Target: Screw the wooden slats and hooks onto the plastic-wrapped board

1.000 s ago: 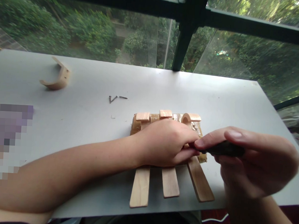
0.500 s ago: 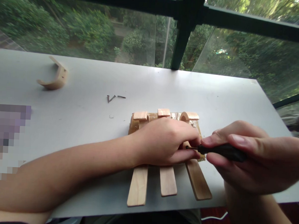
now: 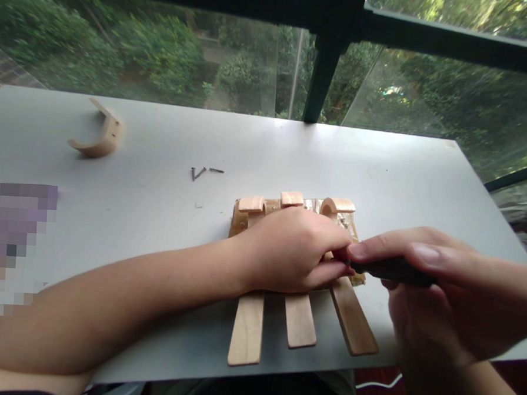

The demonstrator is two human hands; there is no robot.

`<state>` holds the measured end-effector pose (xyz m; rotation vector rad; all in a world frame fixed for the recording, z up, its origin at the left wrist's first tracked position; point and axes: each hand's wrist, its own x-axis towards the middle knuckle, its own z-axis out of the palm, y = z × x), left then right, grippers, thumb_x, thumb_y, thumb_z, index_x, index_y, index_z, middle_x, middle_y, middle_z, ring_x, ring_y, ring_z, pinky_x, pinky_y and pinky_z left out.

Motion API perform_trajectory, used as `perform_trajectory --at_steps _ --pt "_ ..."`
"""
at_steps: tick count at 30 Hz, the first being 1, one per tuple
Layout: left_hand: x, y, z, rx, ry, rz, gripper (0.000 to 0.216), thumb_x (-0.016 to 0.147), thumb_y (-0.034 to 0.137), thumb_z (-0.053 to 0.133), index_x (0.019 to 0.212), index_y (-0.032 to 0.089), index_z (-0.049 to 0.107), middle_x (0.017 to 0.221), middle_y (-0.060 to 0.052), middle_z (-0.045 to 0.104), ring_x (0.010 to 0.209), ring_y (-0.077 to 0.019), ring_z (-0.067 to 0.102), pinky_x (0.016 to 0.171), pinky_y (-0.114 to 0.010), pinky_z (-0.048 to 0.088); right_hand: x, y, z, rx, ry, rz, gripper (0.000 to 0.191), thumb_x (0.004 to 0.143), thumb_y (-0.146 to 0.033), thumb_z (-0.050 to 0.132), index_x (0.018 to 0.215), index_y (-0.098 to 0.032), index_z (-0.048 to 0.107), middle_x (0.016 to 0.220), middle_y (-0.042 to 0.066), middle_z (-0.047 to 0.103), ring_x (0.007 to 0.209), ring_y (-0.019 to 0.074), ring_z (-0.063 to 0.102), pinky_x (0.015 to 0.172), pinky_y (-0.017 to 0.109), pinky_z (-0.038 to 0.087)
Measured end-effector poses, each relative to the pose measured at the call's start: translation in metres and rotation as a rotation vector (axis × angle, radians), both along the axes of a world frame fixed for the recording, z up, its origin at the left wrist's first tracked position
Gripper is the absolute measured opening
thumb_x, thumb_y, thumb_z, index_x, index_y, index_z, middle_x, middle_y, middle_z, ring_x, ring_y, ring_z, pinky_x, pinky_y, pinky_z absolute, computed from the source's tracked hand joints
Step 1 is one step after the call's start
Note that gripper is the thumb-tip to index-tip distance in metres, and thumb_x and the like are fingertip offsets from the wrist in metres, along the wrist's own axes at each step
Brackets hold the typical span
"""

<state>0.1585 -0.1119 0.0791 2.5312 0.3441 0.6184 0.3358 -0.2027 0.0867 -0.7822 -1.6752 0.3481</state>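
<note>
A wooden assembly (image 3: 299,320) lies near the table's front edge, with three flat slats sticking out toward me and curved pieces along its far side. My left hand (image 3: 294,249) lies on top of it, fingers curled down, pressing it to the table. My right hand (image 3: 435,289) grips a black-handled screwdriver (image 3: 392,270) held level, its tip pointing left into the assembly beside my left fingertips. The exact spot the tip meets is hidden by my fingers.
A loose curved wooden piece (image 3: 99,137) lies at the far left of the white table (image 3: 401,169). Three small dark screws (image 3: 203,172) lie behind the assembly. A blurred patch covers something at the left edge. Windows run along the far side.
My right hand has shifted slightly around the screwdriver handle, its fingers rolling, while the tip stays at the assembly. My left hand and the wood have not moved.
</note>
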Motion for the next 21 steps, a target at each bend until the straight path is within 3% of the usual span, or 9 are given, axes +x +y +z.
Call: perform_trajectory --at_steps 4,8,14,17,21 --pt "0.0 0.0 0.001 -0.013 0.004 -0.01 0.014 0.087 0.025 0.06 0.075 0.017 0.059 0.073 0.002 0.063 0.066 -0.0102 0.056 0.061 -0.024 0.04 -0.003 0.003 -0.001 -0.011 0.025 0.048 0.042 0.077 -0.011 0.062 0.117 -0.02 0.069 0.099 0.009 0.075 0.078 0.0262 0.071 0.051 0.037 0.058" --pt "0.0 0.0 0.0 -0.007 0.003 -0.034 0.014 0.088 0.026 0.058 0.077 0.018 0.06 0.075 0.002 0.064 0.07 -0.0115 0.059 0.064 -0.025 0.042 -0.007 0.005 0.002 -0.129 0.136 0.088 0.053 0.072 -0.005 0.067 0.123 -0.014 0.064 0.096 0.01 0.074 0.079 0.028 0.071 0.061 0.041 0.06" --pt "-0.001 0.0 0.001 -0.037 -0.001 -0.046 0.006 0.086 0.022 0.061 0.088 0.02 0.066 0.086 0.001 0.07 0.077 -0.0118 0.063 0.067 -0.024 0.043 -0.002 0.01 0.007 -0.107 0.056 0.11 0.037 0.068 -0.006 0.076 0.105 -0.01 0.075 0.081 0.012 0.071 0.06 0.0181 0.06 0.042 0.032 0.043" --pt "0.0 -0.001 0.003 -0.044 0.008 -0.053 0.007 0.086 0.021 0.062 0.089 0.019 0.067 0.086 0.001 0.071 0.078 -0.0127 0.065 0.065 -0.024 0.043 0.004 0.011 0.006 -0.135 0.057 0.158 0.046 0.06 -0.002 0.082 0.104 -0.011 0.075 0.075 0.008 0.067 0.06 0.0184 0.06 0.043 0.033 0.046" --pt "-0.001 -0.001 0.004 -0.05 0.023 -0.059 0.008 0.086 0.021 0.061 0.091 0.019 0.068 0.086 0.0 0.072 0.078 -0.0127 0.065 0.066 -0.024 0.044 0.005 0.013 0.004 -0.115 0.127 0.1 0.051 0.056 -0.002 0.084 0.103 -0.018 0.073 0.071 0.002 0.062 0.057 0.017 0.06 0.045 0.033 0.05"
